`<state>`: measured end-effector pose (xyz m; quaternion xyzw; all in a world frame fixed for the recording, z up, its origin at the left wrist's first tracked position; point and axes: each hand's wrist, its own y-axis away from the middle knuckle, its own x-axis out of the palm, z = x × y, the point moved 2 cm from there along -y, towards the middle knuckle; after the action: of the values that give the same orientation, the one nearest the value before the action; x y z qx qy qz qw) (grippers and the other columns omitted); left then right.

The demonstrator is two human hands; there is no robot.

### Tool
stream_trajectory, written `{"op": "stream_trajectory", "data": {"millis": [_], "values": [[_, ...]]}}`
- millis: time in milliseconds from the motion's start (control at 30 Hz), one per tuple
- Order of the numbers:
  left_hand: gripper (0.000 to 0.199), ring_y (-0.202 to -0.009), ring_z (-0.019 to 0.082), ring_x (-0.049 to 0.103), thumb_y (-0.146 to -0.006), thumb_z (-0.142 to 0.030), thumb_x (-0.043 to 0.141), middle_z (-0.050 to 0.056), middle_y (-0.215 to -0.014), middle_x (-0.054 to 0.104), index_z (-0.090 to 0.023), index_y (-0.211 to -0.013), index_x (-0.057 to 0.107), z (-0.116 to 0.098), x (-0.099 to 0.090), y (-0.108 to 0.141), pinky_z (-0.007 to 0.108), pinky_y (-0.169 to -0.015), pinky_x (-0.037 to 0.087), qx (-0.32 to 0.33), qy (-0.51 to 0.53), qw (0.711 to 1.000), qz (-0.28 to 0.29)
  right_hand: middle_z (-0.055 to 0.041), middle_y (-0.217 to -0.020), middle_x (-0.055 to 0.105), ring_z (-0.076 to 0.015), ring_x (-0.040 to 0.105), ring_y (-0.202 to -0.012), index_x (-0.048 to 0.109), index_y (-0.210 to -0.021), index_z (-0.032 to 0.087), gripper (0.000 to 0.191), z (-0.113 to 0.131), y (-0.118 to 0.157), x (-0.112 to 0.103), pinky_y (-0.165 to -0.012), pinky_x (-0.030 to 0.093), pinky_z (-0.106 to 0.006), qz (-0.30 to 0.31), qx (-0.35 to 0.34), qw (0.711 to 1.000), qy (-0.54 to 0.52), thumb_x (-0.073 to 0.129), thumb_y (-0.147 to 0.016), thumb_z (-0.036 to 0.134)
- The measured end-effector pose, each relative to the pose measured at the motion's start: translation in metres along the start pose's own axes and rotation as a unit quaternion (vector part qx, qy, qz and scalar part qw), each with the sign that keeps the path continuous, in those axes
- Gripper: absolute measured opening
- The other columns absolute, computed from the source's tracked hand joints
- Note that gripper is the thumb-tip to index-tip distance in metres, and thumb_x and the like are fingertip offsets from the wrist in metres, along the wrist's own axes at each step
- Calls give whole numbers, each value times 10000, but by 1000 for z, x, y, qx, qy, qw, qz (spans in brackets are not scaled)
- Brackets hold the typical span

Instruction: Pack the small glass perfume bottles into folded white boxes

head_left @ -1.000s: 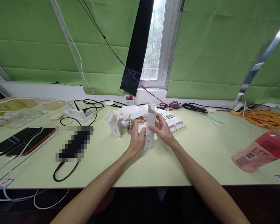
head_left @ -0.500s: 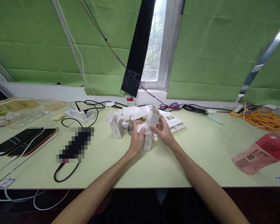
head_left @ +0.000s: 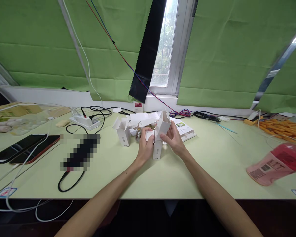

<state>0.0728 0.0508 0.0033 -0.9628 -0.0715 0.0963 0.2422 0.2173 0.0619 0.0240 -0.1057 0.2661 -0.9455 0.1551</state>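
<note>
Both hands work close together near the middle of the table. My right hand (head_left: 174,138) is closed around a small white cardboard box (head_left: 163,125), which is tilted, with its open end up. Directly below it a second white box (head_left: 157,151) stands upright with small print on its side. My left hand (head_left: 146,144) is closed at the second box's upper left, its thumb and fingers pinching a white flap (head_left: 150,134). Just behind the left hand sits a small glass bottle (head_left: 138,134). Further left stands another white box (head_left: 123,135), its top flaps open.
White cartons (head_left: 143,120) and a printed white box (head_left: 185,128) lie behind the hands. A power strip (head_left: 85,122) and phones (head_left: 27,148) are on the left. To the right are a pink jar (head_left: 273,164), orange snack-like pieces (head_left: 281,128) and black cable (head_left: 206,115).
The upper white box in my right hand leans slightly further right. Both hands keep their hold, and the view has shifted a little.
</note>
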Motion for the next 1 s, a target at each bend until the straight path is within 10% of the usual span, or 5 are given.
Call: {"op": "stream_trajectory", "data": {"millis": [1000], "values": [[154,-1004,244,576,-894,-290,437,63,-1072,604,-237,-1034,472,0,2,1,385,-885,454,37,-21,999,3,-103,-1312,603,-287,598,-1230,492,-1236,283,679,3,0,-2,-1057,484,-461,6,17,999,40,812,-718,583]]}}
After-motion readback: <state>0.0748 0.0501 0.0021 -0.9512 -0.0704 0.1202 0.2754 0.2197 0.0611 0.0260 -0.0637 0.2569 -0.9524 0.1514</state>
